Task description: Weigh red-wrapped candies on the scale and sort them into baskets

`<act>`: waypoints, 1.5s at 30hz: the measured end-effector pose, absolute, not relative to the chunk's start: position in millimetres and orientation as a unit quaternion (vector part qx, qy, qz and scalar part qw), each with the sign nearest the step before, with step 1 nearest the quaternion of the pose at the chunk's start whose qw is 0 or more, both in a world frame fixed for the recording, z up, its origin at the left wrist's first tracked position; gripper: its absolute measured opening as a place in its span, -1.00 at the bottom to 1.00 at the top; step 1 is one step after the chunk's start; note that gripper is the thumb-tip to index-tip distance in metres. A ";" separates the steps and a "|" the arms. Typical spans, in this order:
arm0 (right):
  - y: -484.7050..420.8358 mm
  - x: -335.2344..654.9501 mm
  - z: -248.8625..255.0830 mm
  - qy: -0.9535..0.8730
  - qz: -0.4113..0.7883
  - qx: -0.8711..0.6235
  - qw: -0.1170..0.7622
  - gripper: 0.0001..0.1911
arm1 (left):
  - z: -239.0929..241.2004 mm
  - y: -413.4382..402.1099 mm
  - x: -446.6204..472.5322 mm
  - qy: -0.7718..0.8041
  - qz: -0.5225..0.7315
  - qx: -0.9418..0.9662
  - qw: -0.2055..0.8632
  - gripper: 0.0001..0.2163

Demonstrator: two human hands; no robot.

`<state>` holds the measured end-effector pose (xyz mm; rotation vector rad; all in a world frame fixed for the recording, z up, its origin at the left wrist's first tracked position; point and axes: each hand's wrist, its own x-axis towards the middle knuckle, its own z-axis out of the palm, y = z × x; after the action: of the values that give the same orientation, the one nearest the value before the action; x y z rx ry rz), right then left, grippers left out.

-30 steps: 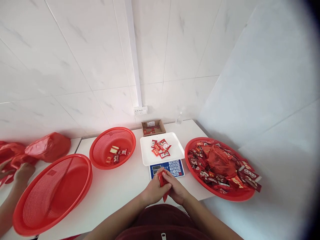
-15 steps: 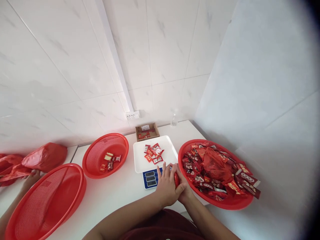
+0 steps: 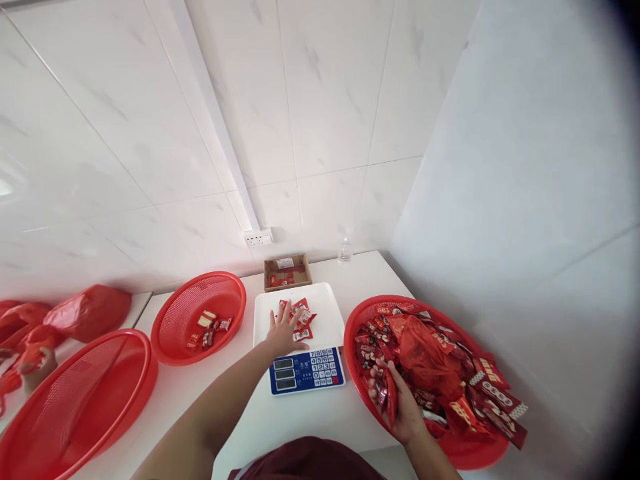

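My left hand [image 3: 281, 335] reaches over the white pan [image 3: 327, 313] of a digital scale, fingers spread, its tips at the few red snack packets [image 3: 303, 332] lying there. Whether it touches them is hard to tell. Below the pan shows the scale's blue keypad panel [image 3: 305, 371] with displays and number keys. At the near left rim of the right-hand red basket [image 3: 351, 373], my right hand [image 3: 404, 415] is closed around small red wrapped packets [image 3: 391, 398]. That basket is heaped with red and brown snack packets, a crumpled red plastic bag [image 3: 425, 353] on top.
A second red basket [image 3: 165, 343] left of the scale holds a few packets. Farther left stands a larger red basket [image 3: 143, 393]; behind it another person's hand [image 3: 40, 370] touches red plastic bags [image 3: 90, 312]. A cardboard box [image 3: 306, 269] and clear bottle [image 3: 345, 248] stand by the wall.
My hands, together in front of the scale before, have parted. The left moved up over the pan, the right moved right to the full basket with packets in it. The view shifted slightly.
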<state>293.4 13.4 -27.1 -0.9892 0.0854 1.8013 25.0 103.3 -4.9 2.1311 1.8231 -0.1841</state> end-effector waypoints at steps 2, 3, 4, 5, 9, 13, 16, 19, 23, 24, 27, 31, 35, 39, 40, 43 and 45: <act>13.1 296.6 -31.0 0.044 0.758 -0.400 0.513 -0.61 | -10.8 114.0 16.8 0.629 -0.101 0.751 0.175 0.05; 13.1 296.9 -32.1 0.044 0.758 -0.402 0.511 -0.61 | -13.3 117.2 15.1 0.624 -0.107 0.753 0.178 0.04; 13.1 296.7 -32.8 0.042 0.758 -0.406 0.509 -0.61 | -15.6 119.3 14.6 0.621 -0.104 0.756 0.177 0.00; 13.3 296.3 -33.1 0.038 0.758 -0.409 0.507 -0.61 | -17.7 120.6 15.0 0.620 -0.092 0.760 0.171 -0.06; 14.2 296.0 -31.6 0.033 0.759 -0.421 0.495 -0.62 | -25.1 123.0 21.0 0.626 -0.034 0.767 0.135 -0.41; 15.7 296.2 -28.5 0.045 0.763 -0.422 0.488 -0.61 | -31.6 127.1 27.5 0.649 -0.022 0.746 0.149 -0.56; 16.7 295.5 -26.8 0.050 0.767 -0.428 0.476 -0.58 | -33.4 130.3 28.6 0.670 0.000 0.723 0.167 -0.63; 17.2 295.0 -27.0 0.045 0.762 -0.437 0.476 -0.57 | -31.4 133.4 25.1 0.693 0.040 0.697 0.179 -0.67; 16.7 295.3 -30.2 0.040 0.759 -0.433 0.484 -0.60 | -25.2 139.5 16.0 0.722 0.112 0.657 0.184 -0.64; 16.5 295.6 -31.2 0.042 0.760 -0.431 0.484 -0.61 | -23.2 140.5 13.1 0.727 0.130 0.648 0.186 -0.64; 16.4 296.3 -33.0 0.041 0.760 -0.432 0.484 -0.61 | -16.5 137.1 2.7 0.727 0.166 0.637 0.195 -0.64; 16.9 295.9 -32.2 0.029 0.757 -0.447 0.476 -0.61 | -11.5 112.1 -12.2 0.699 0.149 0.665 0.218 -0.64; 16.8 292.8 -30.0 0.027 0.748 -0.458 0.479 -0.63 | -15.1 86.2 -20.0 0.665 0.073 0.701 0.245 -0.64; 15.5 289.6 -29.7 0.018 0.736 -0.468 0.489 -0.63 | -18.5 84.6 -22.7 0.645 0.017 0.721 0.254 -0.53; 15.0 289.1 -30.2 0.016 0.733 -0.470 0.491 -0.63 | -18.4 86.9 -23.4 0.638 0.008 0.726 0.256 -0.52; 13.3 288.1 -32.3 0.014 0.724 -0.468 0.506 -0.61 | -16.0 94.0 -25.5 0.623 -0.005 0.736 0.264 -0.55; 11.9 287.3 -33.5 0.013 0.717 -0.465 0.519 -0.61 | -13.8 96.7 -26.4 0.620 0.003 0.737 0.269 -0.55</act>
<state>287.3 11.9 -33.5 -1.1144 0.0317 1.7206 -26.4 96.7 -13.8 1.9859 1.6723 0.0085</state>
